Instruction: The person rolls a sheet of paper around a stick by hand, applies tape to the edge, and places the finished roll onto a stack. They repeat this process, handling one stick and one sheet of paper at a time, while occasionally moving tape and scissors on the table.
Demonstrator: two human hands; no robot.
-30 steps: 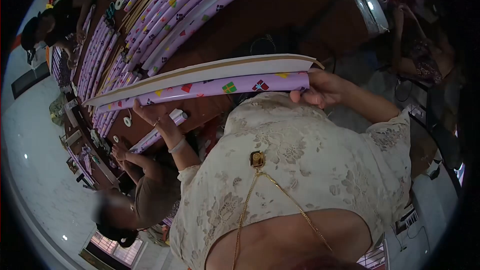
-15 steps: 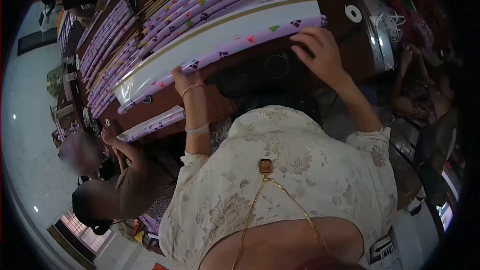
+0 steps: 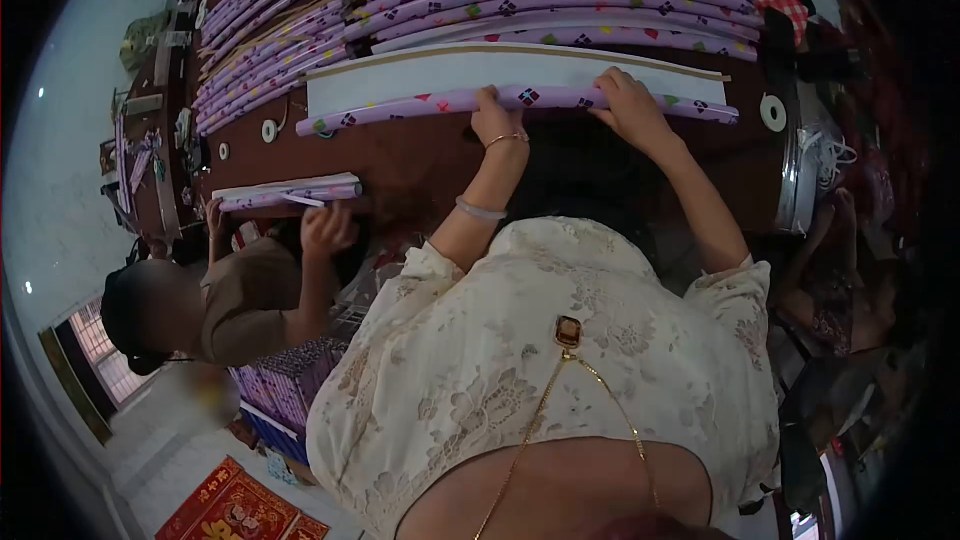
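A partly unrolled roll of purple wrapping paper (image 3: 400, 111) with a colourful gift pattern lies across the table in front of me. Its white inner side (image 3: 430, 71) spreads flat behind the roll, and a narrow brown strip (image 3: 520, 48) runs along the far edge. My left hand (image 3: 497, 122) grips the roll near its middle, fingers closed over it. Farther right, my right hand (image 3: 636, 114) has its fingers curled over the same roll, with the thumb on the near side. The roll's underside is hidden.
Many finished purple rolls (image 3: 560, 0) are stacked at the back. Tape rolls (image 3: 773, 112) lie at right and left (image 3: 269, 130). At the left, a co-worker's hand (image 3: 328, 230) is beside a shorter purple roll (image 3: 290, 192). Clear plastic packaging (image 3: 800, 175) hangs at the right edge.
My right hand, raised at the roll's right end before, now grips the roll nearer its middle. The view has turned, and the roll now lies more level. My left hand remains on it.
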